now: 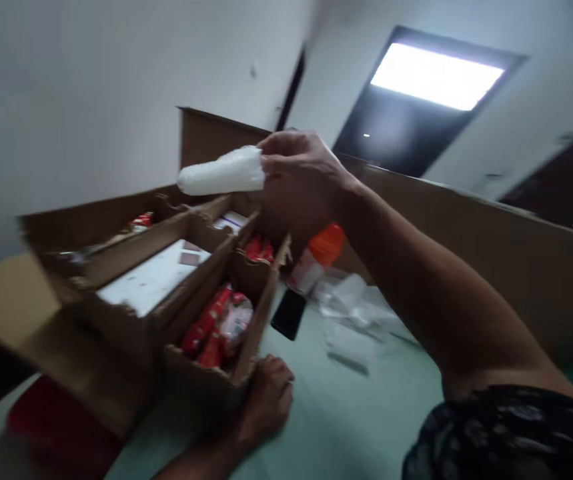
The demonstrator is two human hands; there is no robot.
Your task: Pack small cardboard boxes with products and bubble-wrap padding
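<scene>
My right hand (301, 173) is raised above the cardboard box and closed around one end of a white wrapped roll (223, 172). The roll looks like foam or bubble wrap; what may be inside is hidden. My left hand (269, 393) rests on the table with its fingers curled, close against the near corner of the divided cardboard box (131, 333). Within the box, red packets (209, 323) lie in the nearest compartment. A flat white item (153, 277) fills the middle one, and more red packets (259, 249) sit farther back.
A black phone (289, 313) lies on the pale green table (356, 420) beside the box. Behind it are clear plastic packages (351, 293) and an orange-topped item (326, 245). A tall cardboard panel (491, 247) stands along the right. Something dark red (61, 427) is at lower left.
</scene>
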